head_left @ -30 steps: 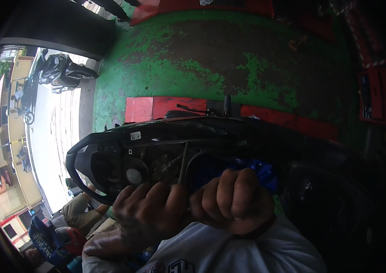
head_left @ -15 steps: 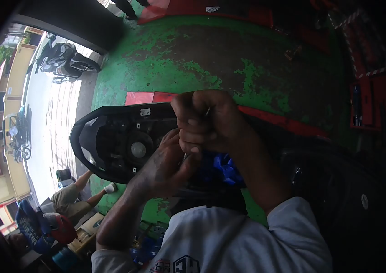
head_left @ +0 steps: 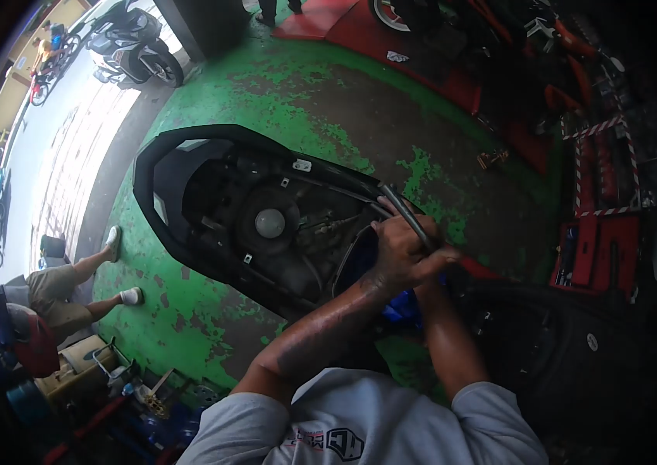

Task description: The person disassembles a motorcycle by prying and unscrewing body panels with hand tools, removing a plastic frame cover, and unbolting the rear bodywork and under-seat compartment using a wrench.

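My left hand (head_left: 404, 249) is closed around a slim metal rod-shaped tool (head_left: 407, 213), whose far end sticks out up and to the left. It is above the right part of a black scooter body (head_left: 212, 267), with the inside exposed. My right forearm (head_left: 448, 329) reaches up behind the left hand, which hides most of my right hand; its fingers do not show. Within the body sits a pale round cap (head_left: 270, 223), with cables and hoses beside it. Some crumpled blue material (head_left: 402, 310) lies just below my hands.
A dark panel or seat (head_left: 530, 341) stands at the right. Red tool trays (head_left: 596, 252) are farther right. A seated person's legs (head_left: 73, 291) extend at the left, near assorted parts (head_left: 150, 399). A motorcycle (head_left: 135, 46) is parked outside on the street side.
My view has turned, and the scooter body appears tilted. My hands, earlier together over its middle, are now farther right and lower. The rod-shaped tool now shows clearly; my left hand covers the right.
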The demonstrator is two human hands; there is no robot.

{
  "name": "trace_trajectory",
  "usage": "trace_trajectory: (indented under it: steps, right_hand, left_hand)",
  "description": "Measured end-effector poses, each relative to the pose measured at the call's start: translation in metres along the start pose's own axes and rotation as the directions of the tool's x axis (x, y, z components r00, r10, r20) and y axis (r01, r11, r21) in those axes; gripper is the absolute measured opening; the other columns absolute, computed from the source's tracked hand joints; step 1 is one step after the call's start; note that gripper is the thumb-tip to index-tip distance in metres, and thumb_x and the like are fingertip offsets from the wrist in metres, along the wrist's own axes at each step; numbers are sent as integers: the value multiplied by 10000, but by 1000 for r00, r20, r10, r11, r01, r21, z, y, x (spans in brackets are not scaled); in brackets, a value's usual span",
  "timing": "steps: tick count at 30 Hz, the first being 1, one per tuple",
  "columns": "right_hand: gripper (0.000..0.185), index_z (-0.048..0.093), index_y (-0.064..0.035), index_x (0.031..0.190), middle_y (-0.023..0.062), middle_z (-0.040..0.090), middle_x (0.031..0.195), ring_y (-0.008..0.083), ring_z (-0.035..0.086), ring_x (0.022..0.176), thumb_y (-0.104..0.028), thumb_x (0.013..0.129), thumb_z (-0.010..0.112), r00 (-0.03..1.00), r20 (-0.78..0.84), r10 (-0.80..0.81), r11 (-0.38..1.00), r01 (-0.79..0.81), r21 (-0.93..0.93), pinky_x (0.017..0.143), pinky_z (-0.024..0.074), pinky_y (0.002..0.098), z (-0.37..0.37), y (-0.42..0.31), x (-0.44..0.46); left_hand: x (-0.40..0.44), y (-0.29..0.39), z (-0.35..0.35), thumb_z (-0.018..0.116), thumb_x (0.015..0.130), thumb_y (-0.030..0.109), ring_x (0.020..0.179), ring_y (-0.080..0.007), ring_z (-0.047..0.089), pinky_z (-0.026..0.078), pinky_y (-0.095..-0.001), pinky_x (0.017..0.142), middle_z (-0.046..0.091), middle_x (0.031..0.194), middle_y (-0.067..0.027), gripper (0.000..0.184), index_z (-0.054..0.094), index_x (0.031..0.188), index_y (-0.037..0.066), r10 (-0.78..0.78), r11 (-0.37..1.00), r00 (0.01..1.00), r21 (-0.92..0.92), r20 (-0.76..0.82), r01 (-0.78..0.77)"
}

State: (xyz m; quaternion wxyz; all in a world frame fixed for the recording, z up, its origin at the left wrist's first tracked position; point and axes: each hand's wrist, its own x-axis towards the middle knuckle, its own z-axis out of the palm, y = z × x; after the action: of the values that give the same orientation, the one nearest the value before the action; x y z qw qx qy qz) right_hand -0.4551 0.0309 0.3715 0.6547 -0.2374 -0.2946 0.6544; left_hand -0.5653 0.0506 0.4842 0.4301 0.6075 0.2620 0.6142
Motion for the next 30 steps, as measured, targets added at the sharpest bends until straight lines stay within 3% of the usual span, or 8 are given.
trace_trajectory:
  steps: [1,2,4,7,10,22,28,30]
  right_hand:
    - [360,595,-30,1261,83,629,1234,220,579,1217,-127,921,660,991,20,-130,695,105,-711,1074,451,377,41,-24,6]
    - [315,613,-46,1220,10,658,1176,178,588,1190,-196,952,687,967,141,-211,-35,137,-990,1079,451,368,69,-34,12]
    - [347,627,-58,1207,56,683,1186,213,611,1190,-240,928,721,980,91,-179,-64,80,-995,1052,475,395,66,-20,23]
    - [283,652,-81,1190,107,702,1099,231,660,1129,-228,952,697,966,99,-241,492,209,-845,956,536,365,54,-5,15]
    - [267,656,-70,1162,99,703,1081,217,668,1088,-259,974,672,998,47,34,-94,50,-994,935,532,348,61,-24,30]
    - [139,631,-61,987,72,604,985,212,618,942,-160,926,705,998,15,54,-34,17,-999,790,503,328,65,-15,46]
    - [136,633,-49,990,76,618,991,208,622,983,-141,920,703,989,115,89,-94,123,-988,845,500,330,47,-21,45]
    - [137,634,-45,984,78,622,993,211,625,981,-143,919,705,986,136,95,-91,144,-985,847,502,329,46,-23,45]
  left_hand:
    - [-1,-5,0,694,891,395,690,-301,651,497,-459,772,596,680,-113,425,645,742,0,31,998,983,44,182,-40]
    - [0,-8,-2,684,892,468,750,-331,674,502,-494,831,628,732,-129,479,667,785,2,52,993,931,80,361,-87]
    - [7,-7,-12,649,896,525,804,-356,676,486,-524,879,654,825,-154,506,682,859,22,66,996,904,-75,422,-38]
    - [12,-4,-26,607,895,587,900,-395,674,478,-562,916,677,1002,-198,518,701,986,85,67,993,833,-120,549,-1]
    - [5,-20,-24,627,876,552,905,-405,681,502,-572,842,688,1066,-210,437,692,1086,174,23,990,778,96,628,-107]
    - [21,-13,-24,630,776,170,603,-231,652,495,-393,526,533,652,-28,323,625,1099,170,379,914,924,133,57,-383]
    - [50,-4,-53,615,795,235,1070,-201,625,514,-467,873,635,1010,-12,291,654,1081,192,591,730,748,195,303,-655]
    - [58,-19,-39,608,814,266,1198,-224,568,428,-503,1042,632,1105,-2,234,663,1020,171,772,526,466,-21,433,-850]
